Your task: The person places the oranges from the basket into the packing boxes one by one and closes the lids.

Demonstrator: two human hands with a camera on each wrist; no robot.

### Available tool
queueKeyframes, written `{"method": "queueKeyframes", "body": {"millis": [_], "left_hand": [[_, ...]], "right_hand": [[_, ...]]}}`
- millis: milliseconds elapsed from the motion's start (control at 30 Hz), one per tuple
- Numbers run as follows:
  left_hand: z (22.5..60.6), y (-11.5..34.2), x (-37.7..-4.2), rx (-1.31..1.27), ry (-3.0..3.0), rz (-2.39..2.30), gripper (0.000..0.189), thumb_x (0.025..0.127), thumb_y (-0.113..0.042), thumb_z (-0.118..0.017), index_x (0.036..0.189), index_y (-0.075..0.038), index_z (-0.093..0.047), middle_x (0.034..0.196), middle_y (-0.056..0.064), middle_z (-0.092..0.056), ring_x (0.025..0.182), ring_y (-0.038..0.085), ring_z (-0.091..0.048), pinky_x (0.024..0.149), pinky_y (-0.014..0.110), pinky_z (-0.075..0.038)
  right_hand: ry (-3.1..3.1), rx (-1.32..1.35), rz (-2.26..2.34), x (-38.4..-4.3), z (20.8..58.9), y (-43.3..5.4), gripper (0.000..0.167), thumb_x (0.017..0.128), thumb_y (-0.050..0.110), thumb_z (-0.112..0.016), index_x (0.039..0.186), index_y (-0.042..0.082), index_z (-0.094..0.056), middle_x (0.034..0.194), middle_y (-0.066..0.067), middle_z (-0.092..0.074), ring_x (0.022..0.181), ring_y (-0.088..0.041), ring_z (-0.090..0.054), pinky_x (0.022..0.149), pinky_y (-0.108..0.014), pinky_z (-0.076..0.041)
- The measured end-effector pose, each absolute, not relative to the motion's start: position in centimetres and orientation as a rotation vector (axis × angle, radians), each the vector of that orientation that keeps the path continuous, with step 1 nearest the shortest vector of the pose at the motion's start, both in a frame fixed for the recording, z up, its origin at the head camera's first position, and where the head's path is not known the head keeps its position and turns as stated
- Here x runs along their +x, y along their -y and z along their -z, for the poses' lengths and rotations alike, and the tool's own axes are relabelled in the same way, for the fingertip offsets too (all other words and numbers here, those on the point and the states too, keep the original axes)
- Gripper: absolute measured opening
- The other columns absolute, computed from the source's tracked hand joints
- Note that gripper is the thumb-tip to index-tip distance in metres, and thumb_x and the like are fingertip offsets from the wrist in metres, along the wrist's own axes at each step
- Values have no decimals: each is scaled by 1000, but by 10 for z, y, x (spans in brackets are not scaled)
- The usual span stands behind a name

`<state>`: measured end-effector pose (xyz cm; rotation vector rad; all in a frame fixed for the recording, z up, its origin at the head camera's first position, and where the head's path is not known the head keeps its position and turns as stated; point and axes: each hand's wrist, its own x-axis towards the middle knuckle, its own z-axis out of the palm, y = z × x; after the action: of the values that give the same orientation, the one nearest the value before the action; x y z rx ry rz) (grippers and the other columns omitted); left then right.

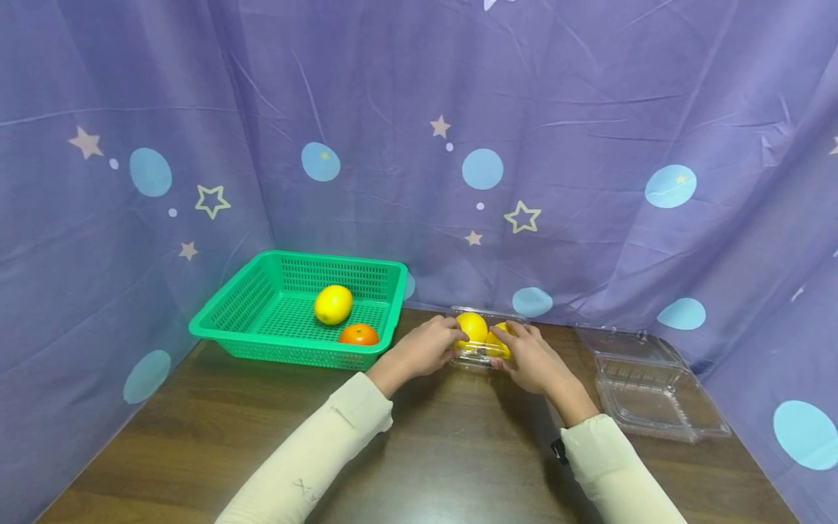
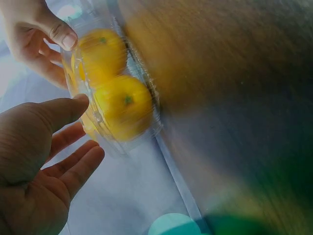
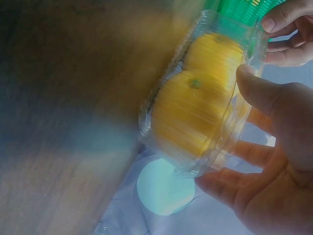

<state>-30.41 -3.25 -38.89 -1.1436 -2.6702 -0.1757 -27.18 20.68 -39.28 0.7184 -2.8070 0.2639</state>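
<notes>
You're likely closing the clear box [image 1: 481, 351] over yellow fruit [image 1: 471, 327]; left grip [image 1: 428, 346] and right grip [image 1: 533, 356], half-closed, pinch its edges. Next probably needs even rim pressure.

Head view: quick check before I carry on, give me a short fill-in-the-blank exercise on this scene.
1. The plastic basket is coloured ____.
2. In it, the lemon shares space with one ____-coloured fruit.
3. Between left hand and right hand, the clear container holds ____ yellow fruits.
4. The open clamshell lies nearer the ____ hand.

Missing words: green; orange; two; right.
</notes>
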Motion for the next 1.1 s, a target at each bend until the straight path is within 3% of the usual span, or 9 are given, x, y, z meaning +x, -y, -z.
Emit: {"method": "queueKeyframes", "body": {"millis": [300, 767, 1100], "left_hand": [[393, 30, -315, -1112, 2653, 207, 29, 94, -12, -73, 124, -11, -74, 120, 6, -68, 107, 24, -63, 97, 35, -52], [403, 28, -338, -1034, 2646, 287, 30, 97, -11, -70, 127, -11, -72, 123, 6, -66, 112, 24, -62, 101, 38, -49], [404, 27, -343, -1000, 2637, 362, 31, 96, -9, -70, 127, -9, -71, 125, 10, -66, 113, 28, -62, 102, 41, -49]], "right_hand": [[2812, 724, -263, -287, 394, -205, 61, 94, 30, -75, 146, 4, -55, 144, -28, -52, 126, -54, -50, 102, -62, -46], [2826, 698, -346, -312, 398, -206, 62, 97, 28, -72, 149, 4, -51, 149, -34, -44, 133, -60, -42, 112, -64, -35], [2857, 683, -327, -320, 397, -204, 61, 98, 28, -70, 150, 5, -49, 150, -34, -43, 135, -59, -40, 112, -65, -34]]}}
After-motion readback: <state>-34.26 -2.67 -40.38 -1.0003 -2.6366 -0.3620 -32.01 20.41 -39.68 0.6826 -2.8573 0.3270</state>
